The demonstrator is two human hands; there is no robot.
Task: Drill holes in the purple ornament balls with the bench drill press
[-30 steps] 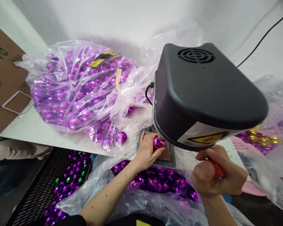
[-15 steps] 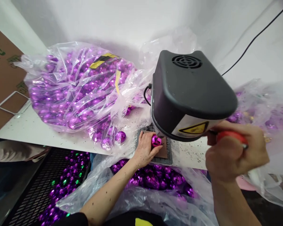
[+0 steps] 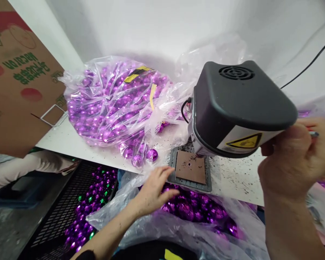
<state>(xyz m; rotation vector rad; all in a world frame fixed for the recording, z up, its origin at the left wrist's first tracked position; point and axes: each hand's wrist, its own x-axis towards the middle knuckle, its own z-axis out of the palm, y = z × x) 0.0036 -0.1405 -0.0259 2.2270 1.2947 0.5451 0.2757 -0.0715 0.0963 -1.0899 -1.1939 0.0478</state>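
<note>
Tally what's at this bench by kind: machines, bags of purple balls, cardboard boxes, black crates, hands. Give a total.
Black machine: 1
Bags of purple balls: 3, table bag, front bag, right-edge bag partly seen
Cardboard box: 1
Black crate: 1
Hands: 2, left hand open, right hand closed on lever handle
Total: 8

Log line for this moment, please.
left hand: open, over bag of purple balls; right hand: gripping press lever; press head: above brown pad
</note>
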